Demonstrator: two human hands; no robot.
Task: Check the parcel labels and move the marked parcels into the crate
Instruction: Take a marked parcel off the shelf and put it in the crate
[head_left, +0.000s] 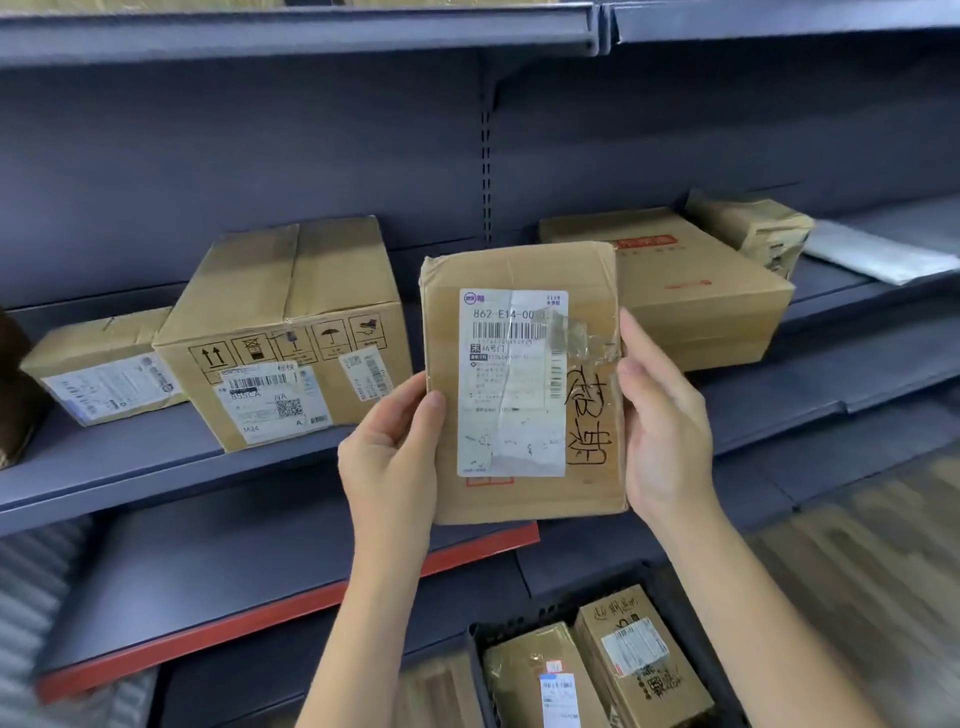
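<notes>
Down by me, the black crate (691, 618) has two boxes in it. My left hand (389, 452) and right hand (665, 426) hold the flat parcel (524, 384) by its sides, standing up between them. Behind it are more boxes on the shelf (130, 467).

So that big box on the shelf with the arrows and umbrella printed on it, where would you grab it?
Probably by its two short ends, one hand on each, coming from the front. The large cardboard box sits upright at the shelf edge, too wide for one hand. A smaller labelled box crowds its left end, so slide it forward first.
</notes>
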